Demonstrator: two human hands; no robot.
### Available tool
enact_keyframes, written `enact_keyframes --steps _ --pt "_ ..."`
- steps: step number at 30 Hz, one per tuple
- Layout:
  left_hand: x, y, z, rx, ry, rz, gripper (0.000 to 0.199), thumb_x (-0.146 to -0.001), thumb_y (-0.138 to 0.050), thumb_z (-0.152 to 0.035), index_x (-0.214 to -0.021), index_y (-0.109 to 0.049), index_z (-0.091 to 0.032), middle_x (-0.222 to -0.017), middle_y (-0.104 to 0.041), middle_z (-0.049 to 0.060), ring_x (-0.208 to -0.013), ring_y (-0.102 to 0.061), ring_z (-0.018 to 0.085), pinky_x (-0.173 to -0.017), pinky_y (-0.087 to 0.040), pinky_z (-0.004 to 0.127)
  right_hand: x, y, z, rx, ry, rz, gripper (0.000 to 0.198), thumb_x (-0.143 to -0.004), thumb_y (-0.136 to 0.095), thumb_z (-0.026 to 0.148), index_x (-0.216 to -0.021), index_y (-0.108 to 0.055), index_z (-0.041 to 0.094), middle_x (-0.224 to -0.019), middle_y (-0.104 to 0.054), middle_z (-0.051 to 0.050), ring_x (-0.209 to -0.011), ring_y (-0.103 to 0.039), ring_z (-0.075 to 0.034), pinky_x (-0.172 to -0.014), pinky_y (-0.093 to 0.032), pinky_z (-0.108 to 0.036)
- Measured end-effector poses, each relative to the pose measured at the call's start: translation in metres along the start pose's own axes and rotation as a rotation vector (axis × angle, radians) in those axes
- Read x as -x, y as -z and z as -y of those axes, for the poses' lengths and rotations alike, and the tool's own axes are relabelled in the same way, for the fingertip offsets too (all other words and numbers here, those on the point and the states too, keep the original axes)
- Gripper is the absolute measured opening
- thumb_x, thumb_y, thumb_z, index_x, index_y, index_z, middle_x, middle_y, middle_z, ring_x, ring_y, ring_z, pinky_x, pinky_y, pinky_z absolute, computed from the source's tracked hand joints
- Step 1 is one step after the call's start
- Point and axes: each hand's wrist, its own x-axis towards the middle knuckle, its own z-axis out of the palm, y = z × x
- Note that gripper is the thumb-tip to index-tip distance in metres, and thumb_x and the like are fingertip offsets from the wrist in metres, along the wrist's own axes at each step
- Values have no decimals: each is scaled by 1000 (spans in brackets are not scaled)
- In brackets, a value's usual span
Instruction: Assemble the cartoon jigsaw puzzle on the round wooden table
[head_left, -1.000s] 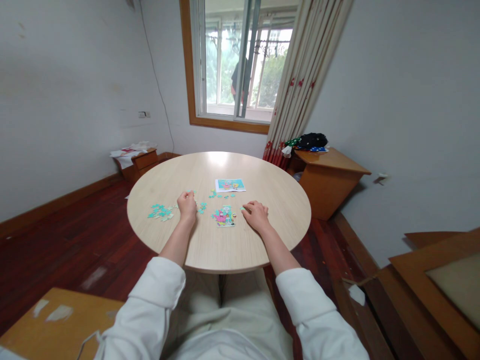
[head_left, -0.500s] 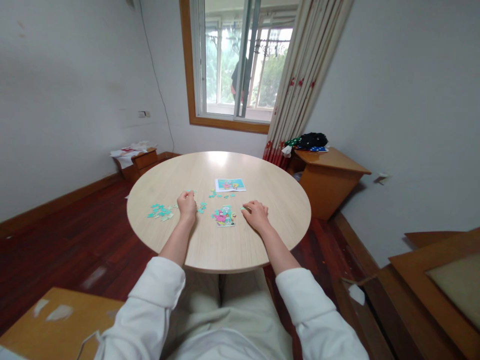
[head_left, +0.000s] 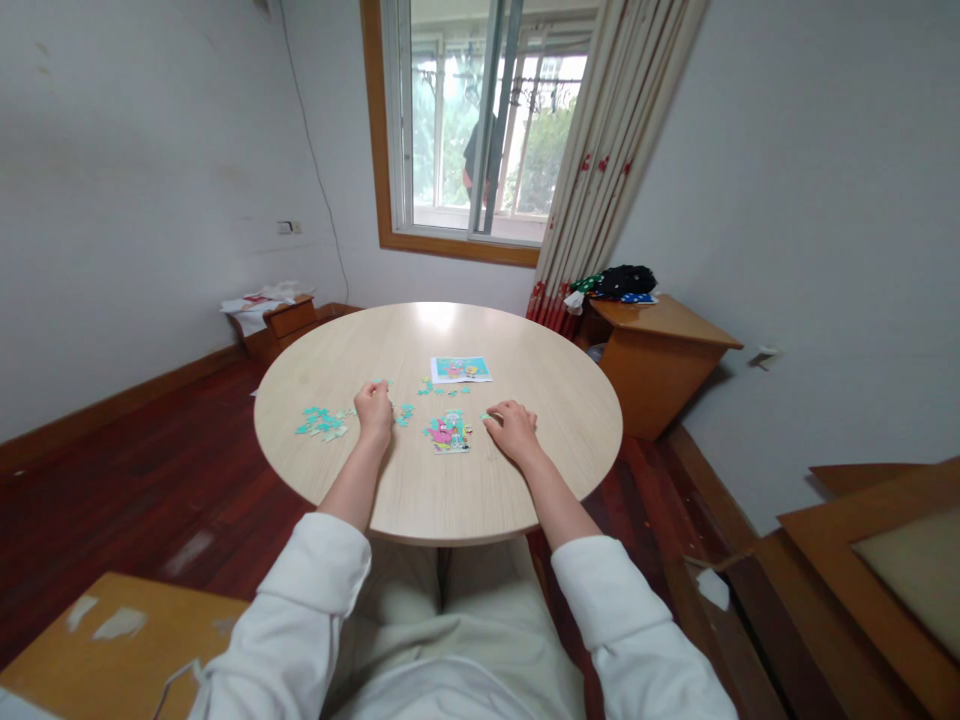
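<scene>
A partly joined jigsaw puzzle with pink and teal cartoon figures lies on the round table between my hands. My left hand is closed, resting among loose teal pieces; a bit of teal shows at its fingertips, but I cannot tell whether it is held or lies behind them. To the right of the joined part, my right hand has its fingers bent together on a small pale-green puzzle piece, low over the tabletop. A picture sheet of the same cartoon lies beyond the puzzle.
Loose puzzle pieces form a pile at the left of the round table. More pieces lie right of my left hand, and several are below the picture sheet. A wooden cabinet with cloths on it stands behind at right.
</scene>
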Motion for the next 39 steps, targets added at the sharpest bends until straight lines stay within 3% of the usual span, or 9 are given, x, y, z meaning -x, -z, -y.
enact_keyframes --steps 39 --pt "2 0 -1 -22 36 49 14 -66 -47 -31 -60 -48 -18 -38 -30 -8 -36 -29 8 -38 -20 20 0 -1 -1 -22 -7 -10 20 -81 -55 28 -97 -64 21 -108 -61 -6 -103 -50 -20 -89 -26 -35"
